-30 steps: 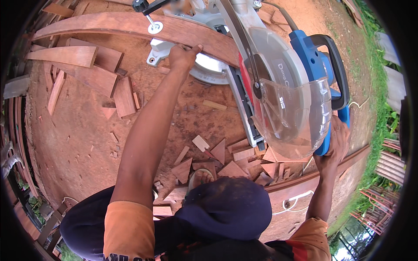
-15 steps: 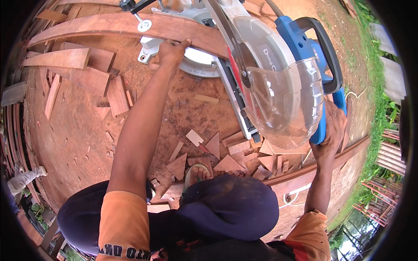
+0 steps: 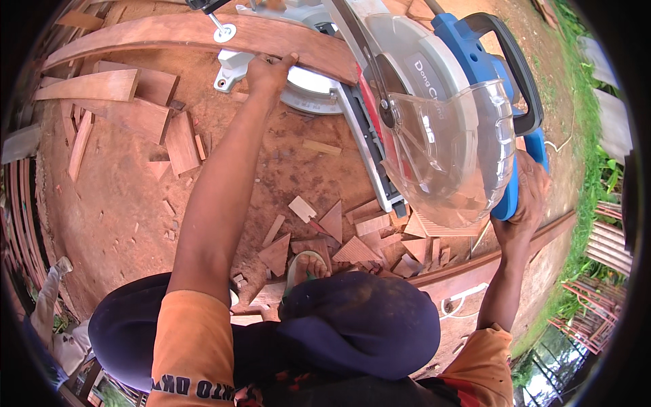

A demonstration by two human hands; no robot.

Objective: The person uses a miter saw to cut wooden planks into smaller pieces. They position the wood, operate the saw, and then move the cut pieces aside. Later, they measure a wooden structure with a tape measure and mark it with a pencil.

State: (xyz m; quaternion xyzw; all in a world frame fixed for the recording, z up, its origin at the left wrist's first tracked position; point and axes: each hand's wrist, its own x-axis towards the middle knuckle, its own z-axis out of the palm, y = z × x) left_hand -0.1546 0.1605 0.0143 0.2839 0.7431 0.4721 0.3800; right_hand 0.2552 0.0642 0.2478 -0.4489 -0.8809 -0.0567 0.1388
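Note:
A long reddish-brown board [image 3: 159, 32] lies across the base [image 3: 310, 100] of the blue and grey mitre saw [image 3: 454, 35], under a clamp with a round silver foot [image 3: 224, 33]. My left hand [image 3: 268, 73] grips the board's near edge just left of the blade area, fingertips partly hidden. My right hand [image 3: 521, 200] is wrapped round the blue trigger handle [image 3: 505, 209] at the saw's right side. A clear plastic guard [image 3: 444, 169] covers the front of the blade.
Several wooden offcuts [image 3: 183, 146] lie on the dirt ground left of and below the saw, near my sandalled foot [image 3: 308, 268]. A long board [image 3: 542, 237] lies at right. Another person's leg [image 3: 47, 298] shows at lower left. Grass [image 3: 583, 169] and stacked pieces [image 3: 597, 312] border the right side.
The saw, board and my hands appear slightly higher and further left than a second ago; the saw head sits further right than half a second ago. The other person's leg has come further into view.

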